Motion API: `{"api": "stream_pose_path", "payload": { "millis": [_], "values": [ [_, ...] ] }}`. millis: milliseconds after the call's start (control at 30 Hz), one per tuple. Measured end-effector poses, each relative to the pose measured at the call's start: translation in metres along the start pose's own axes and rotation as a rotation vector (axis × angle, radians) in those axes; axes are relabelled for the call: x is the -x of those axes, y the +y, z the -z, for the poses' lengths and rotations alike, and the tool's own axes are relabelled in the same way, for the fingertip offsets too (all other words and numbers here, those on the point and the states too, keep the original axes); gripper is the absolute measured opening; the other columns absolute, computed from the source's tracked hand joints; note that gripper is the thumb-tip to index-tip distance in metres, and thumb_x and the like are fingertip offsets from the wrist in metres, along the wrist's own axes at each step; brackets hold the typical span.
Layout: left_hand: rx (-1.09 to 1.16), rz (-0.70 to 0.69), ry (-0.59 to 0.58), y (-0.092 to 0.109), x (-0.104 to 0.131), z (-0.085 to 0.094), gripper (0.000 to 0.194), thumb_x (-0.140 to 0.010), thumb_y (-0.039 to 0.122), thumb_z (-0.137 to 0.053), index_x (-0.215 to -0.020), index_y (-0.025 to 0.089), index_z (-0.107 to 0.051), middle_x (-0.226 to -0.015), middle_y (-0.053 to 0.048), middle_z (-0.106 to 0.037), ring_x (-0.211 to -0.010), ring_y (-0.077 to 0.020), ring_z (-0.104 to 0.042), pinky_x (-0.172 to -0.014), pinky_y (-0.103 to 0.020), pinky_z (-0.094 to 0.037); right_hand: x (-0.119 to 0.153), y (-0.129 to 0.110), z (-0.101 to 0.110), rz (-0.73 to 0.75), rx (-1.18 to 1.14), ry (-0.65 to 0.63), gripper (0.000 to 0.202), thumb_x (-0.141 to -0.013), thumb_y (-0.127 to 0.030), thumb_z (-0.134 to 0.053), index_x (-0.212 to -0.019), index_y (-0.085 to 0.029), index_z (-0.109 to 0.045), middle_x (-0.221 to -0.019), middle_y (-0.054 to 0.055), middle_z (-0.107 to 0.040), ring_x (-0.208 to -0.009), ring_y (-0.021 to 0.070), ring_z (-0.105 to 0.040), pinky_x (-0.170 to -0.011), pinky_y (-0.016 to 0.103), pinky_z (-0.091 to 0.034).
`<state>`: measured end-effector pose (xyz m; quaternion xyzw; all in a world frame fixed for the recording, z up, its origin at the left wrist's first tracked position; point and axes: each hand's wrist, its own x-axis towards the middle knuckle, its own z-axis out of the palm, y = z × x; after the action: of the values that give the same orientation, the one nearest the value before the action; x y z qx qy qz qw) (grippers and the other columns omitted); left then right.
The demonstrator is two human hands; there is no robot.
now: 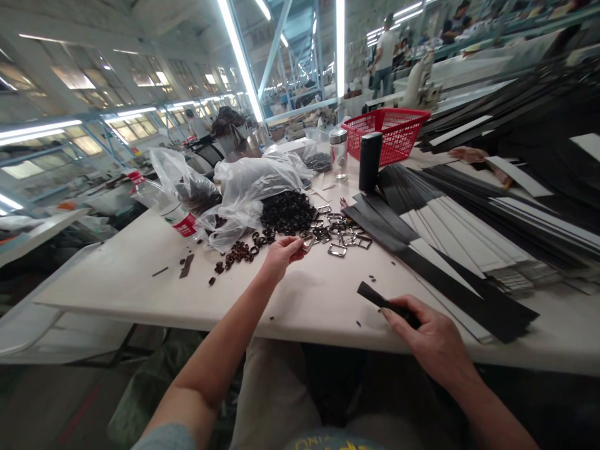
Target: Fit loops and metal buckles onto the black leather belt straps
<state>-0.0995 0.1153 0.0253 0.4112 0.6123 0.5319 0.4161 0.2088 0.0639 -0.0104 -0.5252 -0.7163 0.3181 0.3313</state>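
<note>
My left hand (280,256) pinches a small metal buckle (307,243) just in front of a pile of rectangular metal buckles (337,250). Over the table's front part, my right hand (429,334) is closed on a black strap (375,296), whose end sticks out toward the left. Behind my left hand lies a heap of black rings (287,211), with smaller brown loops (237,252) to its left. Stacks of black and white strips (450,231) fan out on the right side of the table.
Plastic bags (248,181) and a bottle with a red label (180,220) stand at the left. Behind the heaps are a glass jar (338,155), a black cylinder (370,161) and a red basket (398,128). A person (385,53) stands in the background.
</note>
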Motion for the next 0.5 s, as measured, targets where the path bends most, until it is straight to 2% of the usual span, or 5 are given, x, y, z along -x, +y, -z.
{"api": "stream_pose_path", "payload": {
  "millis": [167,267,400,500],
  "values": [
    [0.246,0.13,-0.031,-0.005,0.044,0.004,0.047,-0.053,0.05,-0.088,-0.081,0.017,-0.069,-0.073,-0.003,-0.069,-0.062,-0.0114,-0.064,-0.059,-0.023,-0.051,0.001,-0.011,0.001,-0.002,-0.045,0.012,0.028,-0.077,-0.05,-0.063,-0.084,-0.023,-0.071,-0.078,0.003,-0.073,-0.075,0.0246,-0.066,-0.071,0.034,-0.049],
    [0.364,0.176,-0.059,-0.009,0.066,-0.003,0.044,-0.053,0.044,-0.09,-0.08,0.016,-0.07,-0.072,-0.002,-0.07,-0.062,-0.0101,-0.064,-0.059,-0.021,-0.05,0.003,-0.023,-0.003,-0.06,-0.241,-0.126,0.027,-0.078,-0.047,-0.065,-0.081,-0.021,-0.07,-0.073,0.002,-0.07,-0.071,0.022,-0.064,-0.066,0.031,-0.049],
    [0.4,0.117,-0.085,-0.01,0.088,-0.011,0.033,-0.061,0.037,-0.088,-0.078,0.015,-0.071,-0.07,-0.002,-0.071,-0.063,-0.0101,-0.063,-0.06,-0.021,-0.049,0.009,-0.043,-0.01,-0.122,-0.515,-0.35,0.029,-0.081,-0.046,-0.065,-0.08,-0.018,-0.067,-0.069,0.002,-0.066,-0.065,0.0174,-0.06,-0.057,0.026,-0.045],
    [0.383,0.052,-0.058,-0.011,0.099,-0.017,0.028,-0.068,0.036,-0.084,-0.079,0.015,-0.07,-0.071,-0.001,-0.072,-0.066,-0.0112,-0.065,-0.065,-0.022,-0.051,0.015,-0.06,-0.016,-0.018,-0.454,-0.356,0.024,-0.085,-0.043,-0.063,-0.083,-0.019,-0.067,-0.072,0.001,-0.065,-0.067,0.0163,-0.059,-0.06,0.026,-0.045]
  ]
}}
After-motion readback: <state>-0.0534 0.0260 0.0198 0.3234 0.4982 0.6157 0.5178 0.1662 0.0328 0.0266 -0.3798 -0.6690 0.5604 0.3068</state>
